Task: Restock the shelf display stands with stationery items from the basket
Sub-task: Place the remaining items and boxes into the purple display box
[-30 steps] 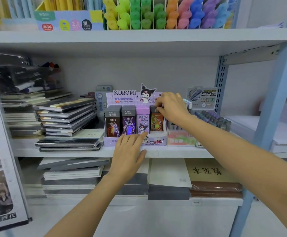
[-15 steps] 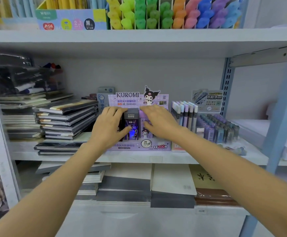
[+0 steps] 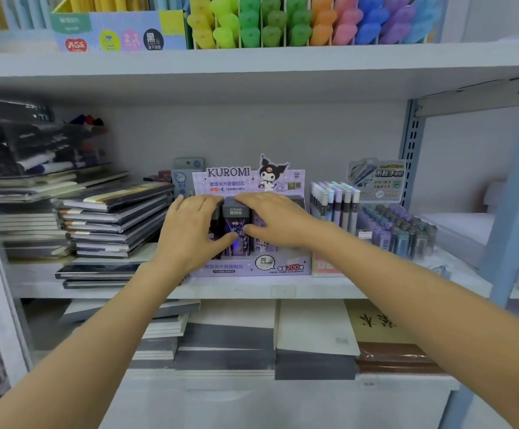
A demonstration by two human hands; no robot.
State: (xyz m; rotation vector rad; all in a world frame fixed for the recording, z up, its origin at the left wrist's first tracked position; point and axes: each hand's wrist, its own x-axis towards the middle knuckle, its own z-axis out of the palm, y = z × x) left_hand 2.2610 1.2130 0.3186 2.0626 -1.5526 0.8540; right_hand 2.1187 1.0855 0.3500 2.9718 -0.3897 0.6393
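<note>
At frame centre, the Kuromi display stand point(image 3: 252, 267) sits on the middle shelf point(image 3: 283, 291), its lead-refill boxes point(image 3: 235, 224) upright in a row. Left hand point(image 3: 190, 230) and right hand point(image 3: 270, 218) lie spread over the boxes, pressing them, clamped on none. Likely squaring the row; next, fetching more stock. Notebooks point(image 3: 112, 218) stacked left.

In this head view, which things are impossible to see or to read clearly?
- Basket: not in the head view at all.
- Packs in the Kuromi display box: the left hand and right hand cover most of them; only one dark pack shows.
- Either hand's grip: cannot tell, fingers lie over the packs.
- Small print on the sign: blurred.
- Highlighters: cut off by the top edge.
</note>
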